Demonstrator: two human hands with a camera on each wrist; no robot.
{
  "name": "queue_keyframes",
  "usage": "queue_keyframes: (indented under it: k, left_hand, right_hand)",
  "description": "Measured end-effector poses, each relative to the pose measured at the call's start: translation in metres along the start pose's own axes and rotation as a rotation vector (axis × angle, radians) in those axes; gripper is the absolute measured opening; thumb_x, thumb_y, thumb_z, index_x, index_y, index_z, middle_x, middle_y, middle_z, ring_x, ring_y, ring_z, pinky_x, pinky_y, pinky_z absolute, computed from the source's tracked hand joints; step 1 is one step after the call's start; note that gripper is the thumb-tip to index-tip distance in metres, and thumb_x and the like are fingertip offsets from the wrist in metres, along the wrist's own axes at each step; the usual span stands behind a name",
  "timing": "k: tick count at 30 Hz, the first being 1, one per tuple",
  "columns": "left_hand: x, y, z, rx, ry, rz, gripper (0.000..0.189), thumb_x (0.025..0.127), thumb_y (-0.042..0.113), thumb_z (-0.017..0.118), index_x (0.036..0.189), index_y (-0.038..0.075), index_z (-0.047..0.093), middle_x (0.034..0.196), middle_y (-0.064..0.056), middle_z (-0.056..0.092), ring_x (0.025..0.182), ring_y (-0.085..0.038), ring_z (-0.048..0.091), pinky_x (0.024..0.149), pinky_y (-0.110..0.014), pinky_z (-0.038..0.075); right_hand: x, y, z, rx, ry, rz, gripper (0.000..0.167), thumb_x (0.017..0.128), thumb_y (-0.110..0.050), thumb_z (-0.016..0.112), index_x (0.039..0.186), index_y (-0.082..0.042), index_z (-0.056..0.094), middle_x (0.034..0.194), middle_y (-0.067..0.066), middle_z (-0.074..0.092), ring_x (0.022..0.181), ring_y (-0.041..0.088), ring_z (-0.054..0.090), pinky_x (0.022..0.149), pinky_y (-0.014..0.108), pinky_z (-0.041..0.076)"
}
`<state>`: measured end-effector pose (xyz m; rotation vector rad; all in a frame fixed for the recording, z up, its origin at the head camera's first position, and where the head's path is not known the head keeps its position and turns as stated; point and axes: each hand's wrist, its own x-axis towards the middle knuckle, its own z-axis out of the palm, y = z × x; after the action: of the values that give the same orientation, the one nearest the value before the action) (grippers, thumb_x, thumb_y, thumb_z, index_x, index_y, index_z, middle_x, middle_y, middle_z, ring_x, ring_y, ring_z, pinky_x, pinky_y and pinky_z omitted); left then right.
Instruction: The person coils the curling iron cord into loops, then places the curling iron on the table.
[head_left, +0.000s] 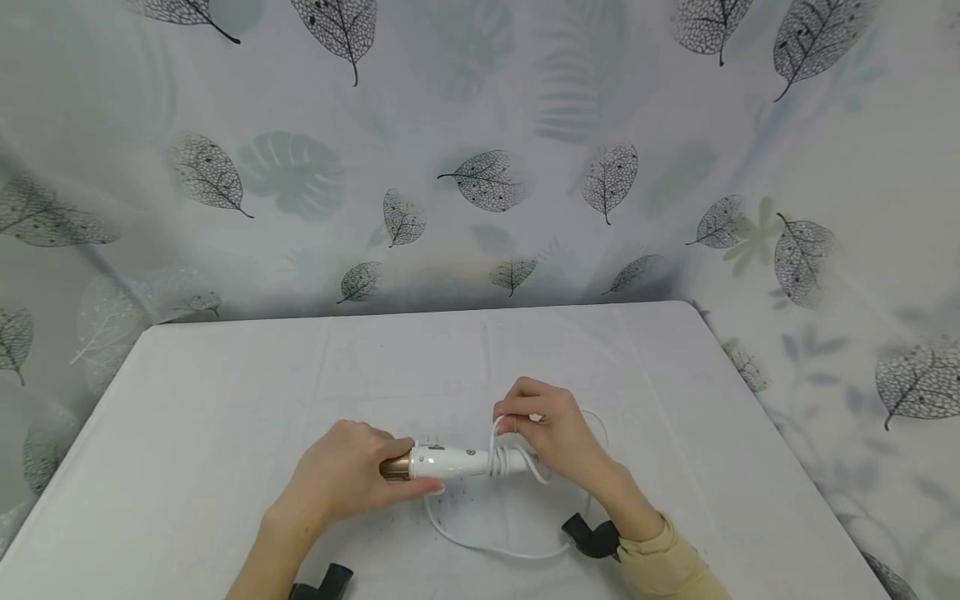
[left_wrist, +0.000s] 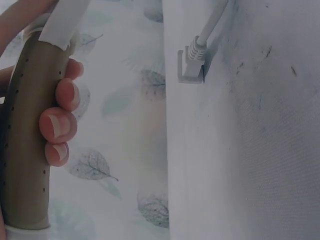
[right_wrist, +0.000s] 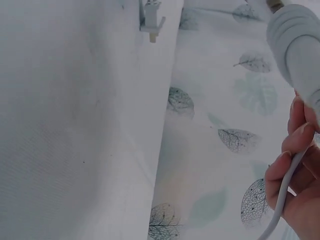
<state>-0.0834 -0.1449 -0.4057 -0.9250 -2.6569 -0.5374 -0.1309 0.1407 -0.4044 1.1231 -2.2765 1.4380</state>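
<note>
A white and gold curling iron (head_left: 453, 462) lies crosswise between my hands over the table. My left hand (head_left: 348, 471) grips its gold barrel (left_wrist: 32, 135); in the left wrist view the fingertips curl round the perforated side. Several turns of white cord (right_wrist: 295, 25) wrap the handle. With thumb and fingers, my right hand (head_left: 551, 429) pinches the cord (right_wrist: 284, 192) just beside the handle's end. A loop of the cord runs below the iron in the head view, and its plug (left_wrist: 192, 65) rests on the tabletop.
The white-covered table (head_left: 262, 375) has a straight back edge against a leaf-print curtain (head_left: 465, 100), which also hangs at both sides. Black wrist mounts (head_left: 592, 537) show near each forearm. The slack cord (head_left: 510, 553) passes close to the right mount.
</note>
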Motion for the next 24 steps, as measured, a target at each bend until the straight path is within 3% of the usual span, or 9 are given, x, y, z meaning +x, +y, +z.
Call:
queue_keyframes:
  k: [6, 12, 15, 19, 24]
  left_hand:
    - [0.0024, 0.0035, 0.0017, -0.076, 0.119, 0.108, 0.052, 0.077, 0.064, 0.076, 0.061, 0.029, 0.041, 0.055, 0.023, 0.021, 0.052, 0.012, 0.014, 0.048, -0.008, 0.013]
    - [0.0037, 0.0038, -0.0004, -0.178, 0.210, 0.180, 0.048, 0.077, 0.057, 0.081, 0.061, 0.026, 0.046, 0.053, 0.018, 0.027, 0.053, 0.012, 0.015, 0.047, -0.008, 0.014]
    - [0.0039, 0.0032, -0.0019, -0.222, 0.244, 0.184, 0.041, 0.076, 0.055, 0.082, 0.064, 0.025, 0.057, 0.052, 0.017, 0.033, 0.053, 0.012, 0.018, 0.046, -0.007, 0.016]
    - [0.0038, 0.0027, -0.0020, -0.207, 0.258, 0.161, 0.037, 0.076, 0.056, 0.082, 0.073, 0.022, 0.069, 0.053, 0.018, 0.041, 0.052, 0.012, 0.022, 0.046, -0.006, 0.019]
    - [0.0044, 0.0016, -0.0022, -0.196, 0.312, 0.183, 0.038, 0.080, 0.058, 0.077, 0.075, 0.022, 0.069, 0.053, 0.018, 0.043, 0.051, 0.011, 0.024, 0.046, -0.006, 0.020]
  right_hand:
    - [-0.0016, 0.0061, -0.0048, 0.144, -0.097, 0.104, 0.011, 0.083, -0.002, 0.076, 0.094, -0.001, 0.078, 0.083, 0.005, 0.068, 0.077, 0.011, 0.061, 0.068, 0.023, 0.051]
    - [-0.0021, 0.0070, -0.0061, 0.234, -0.133, 0.160, 0.013, 0.085, -0.004, 0.074, 0.096, 0.002, 0.077, 0.083, 0.009, 0.068, 0.079, 0.007, 0.060, 0.070, 0.024, 0.053]
    - [-0.0015, 0.0060, -0.0066, 0.248, -0.131, 0.160, 0.012, 0.085, -0.002, 0.073, 0.096, 0.002, 0.077, 0.083, 0.008, 0.068, 0.078, 0.007, 0.060, 0.070, 0.023, 0.051]
    - [-0.0006, 0.0056, -0.0059, 0.224, -0.130, 0.175, 0.009, 0.085, 0.000, 0.073, 0.094, -0.001, 0.076, 0.081, 0.006, 0.067, 0.076, 0.007, 0.056, 0.068, 0.021, 0.047]
    - [-0.0003, 0.0048, -0.0014, 0.257, -0.174, 0.185, 0.010, 0.093, -0.001, 0.066, 0.097, -0.004, 0.074, 0.080, 0.007, 0.065, 0.075, 0.009, 0.057, 0.069, 0.023, 0.048]
